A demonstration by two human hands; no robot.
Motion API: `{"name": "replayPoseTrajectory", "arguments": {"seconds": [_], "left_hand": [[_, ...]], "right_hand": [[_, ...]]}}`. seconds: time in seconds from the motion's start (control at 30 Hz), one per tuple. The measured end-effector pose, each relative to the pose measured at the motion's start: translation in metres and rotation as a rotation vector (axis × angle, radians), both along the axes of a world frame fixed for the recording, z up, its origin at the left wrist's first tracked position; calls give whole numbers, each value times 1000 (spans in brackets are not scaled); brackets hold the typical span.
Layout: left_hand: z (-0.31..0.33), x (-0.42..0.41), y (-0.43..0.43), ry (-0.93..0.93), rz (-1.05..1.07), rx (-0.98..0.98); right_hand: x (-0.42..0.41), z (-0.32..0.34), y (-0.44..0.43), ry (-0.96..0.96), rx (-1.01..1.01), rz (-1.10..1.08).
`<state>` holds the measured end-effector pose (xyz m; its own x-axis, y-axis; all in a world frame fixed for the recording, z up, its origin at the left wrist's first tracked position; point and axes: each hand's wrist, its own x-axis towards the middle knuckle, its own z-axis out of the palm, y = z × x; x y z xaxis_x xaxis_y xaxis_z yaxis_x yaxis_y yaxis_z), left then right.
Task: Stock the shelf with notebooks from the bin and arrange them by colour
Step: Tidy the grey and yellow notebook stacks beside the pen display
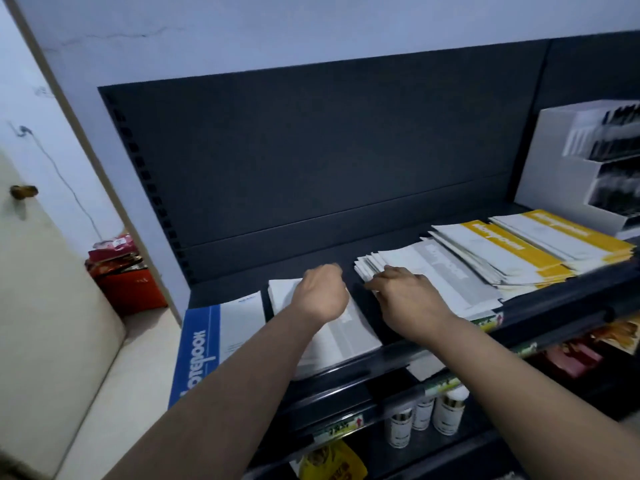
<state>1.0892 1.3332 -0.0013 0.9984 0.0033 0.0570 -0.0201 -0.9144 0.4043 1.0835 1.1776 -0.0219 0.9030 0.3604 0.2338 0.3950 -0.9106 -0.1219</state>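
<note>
A blue notebook point(201, 341) is seen lying flat at the left end of the shelf point(228, 289), its near end jutting over the front edge. Along its blue band the white letters "OTEBOOK" can be read; the start of the word is covered by the left forearm.

Just to its right, a pile of grey-and-white notebooks point(346, 337) is laid flat, and the left hand point(320, 294) is held over its far end. The wrist is bent, the back of the hand is turned towards the camera and the fingers are folded down out of sight, so it cannot be told whether anything is grasped.

A strip of bare shelf is left between the two hands. The right hand point(408, 296) is stretched forward with its palm down, and its bent fingers are set against the left end of a fanned pile of grey notebooks point(443, 268). Whether that pile is pinched or merely touched cannot be told.

Further right, two piles of yellow notebooks point(509, 251) point(568, 230) are laid side by side; their white lettering is too blurred to read. A white display box point(554, 161) is stood at the far right.
</note>
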Motion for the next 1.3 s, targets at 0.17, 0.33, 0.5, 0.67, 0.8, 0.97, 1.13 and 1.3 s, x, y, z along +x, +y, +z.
{"name": "replayPoseTrajectory", "arguments": {"seconds": [0.17, 0.33, 0.5, 0.67, 0.8, 0.97, 1.13, 1.3], "left_hand": [[-5, 26, -57, 15, -17, -113], [-13, 42, -99, 105, 84, 8], [-27, 53, -106, 118, 282, -116], [-26, 46, -120, 163, 301, 54], [-20, 47, -135, 187, 408, 55], [-12, 56, -135, 180, 468, -430], [-26, 55, -138, 138, 444, -130], [-39, 48, -147, 38, 386, -101]], "right_hand": [[20, 0, -82, 36, -35, -136], [44, -5, -134, 90, -74, -35], [62, -8, -146, 172, -117, 106], [68, -10, -146, 156, -172, 190], [73, -8, -148, 159, -180, 205], [78, -2, -147, 146, -196, 199], [81, -7, -154, 142, -103, 167], [82, -4, -152, 158, -144, 137]]}}
